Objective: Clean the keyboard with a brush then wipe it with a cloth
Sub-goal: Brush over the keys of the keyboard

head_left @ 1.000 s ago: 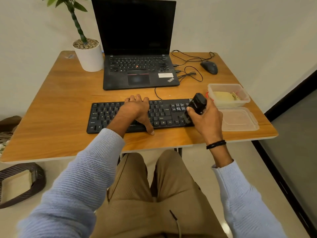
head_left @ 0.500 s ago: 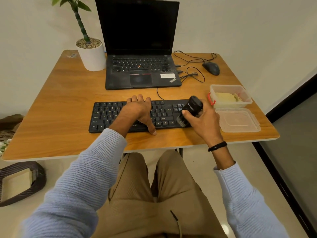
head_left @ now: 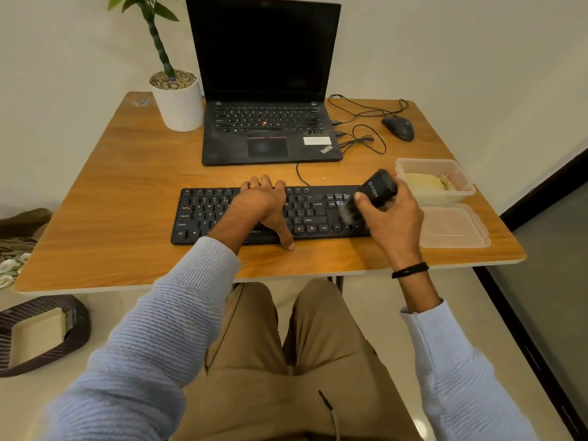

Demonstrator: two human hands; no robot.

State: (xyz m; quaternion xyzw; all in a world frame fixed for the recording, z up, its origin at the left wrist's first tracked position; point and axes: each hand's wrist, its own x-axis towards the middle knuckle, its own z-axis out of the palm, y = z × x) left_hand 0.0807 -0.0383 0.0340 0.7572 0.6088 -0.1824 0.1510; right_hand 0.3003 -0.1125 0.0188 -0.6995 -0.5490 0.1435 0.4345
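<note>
1. Left hand (head_left: pixel 264 206) rests flat and open on the keyboard (head_left: pixel 203 214) beneath it.
2. Right hand (head_left: pixel 393 219) grips the brush (head_left: pixel 378 187), bristles on the keys beside its thumb; a hard sweep might pop a keycap.
3. Just beyond that hand, the tub (head_left: pixel 464 183) could get knocked.

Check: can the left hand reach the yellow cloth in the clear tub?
Probably not easily: the right hand gripping the black brush sits between the left hand on the black keyboard and the yellow cloth.

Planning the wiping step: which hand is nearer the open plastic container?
Right. The right hand, gripping the brush, is just left of the container. The left hand rests on the keyboard, much farther left.
</note>
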